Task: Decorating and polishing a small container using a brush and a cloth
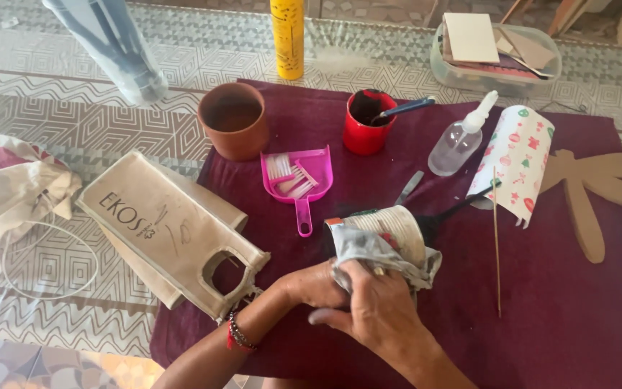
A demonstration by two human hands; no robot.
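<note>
While pressed together over the near edge of the maroon cloth (556, 317), both hands at work on a ribbed white can (397, 229) lying on its side. Right hand (376, 306) curled shut over a grey rag (368, 252), fingers clamped on it against the can's wall. Left hand (311, 282) tucked under and behind the right, partly hidden; closed against the can or rag, which of the two impossible to tell. Beaded bracelet (239, 333) on the left wrist.

Crowded all round. Just left of the hands, a beige canvas bag (167, 230) with a cut-out handle, its corner overlapping the cloth. Directly beyond the can, a pink dustpan (300, 176) with a small brush inside, handle pointing at the hands. Farther back, a terracotta pot (233, 119), a red cup (367, 122) with a blue-handled tool in it, and a yellow spray can (287, 36). Right of the can, a black-handled brush (462, 205) poking out from behind it, a thin wooden skewer (497, 245), a clear spray bottle (462, 137) on its side, a roll of patterned paper (516, 162), and a cardboard dragonfly cut-out (592, 187). Clear plastic tub (494, 61) of card scraps at the far right.
</note>
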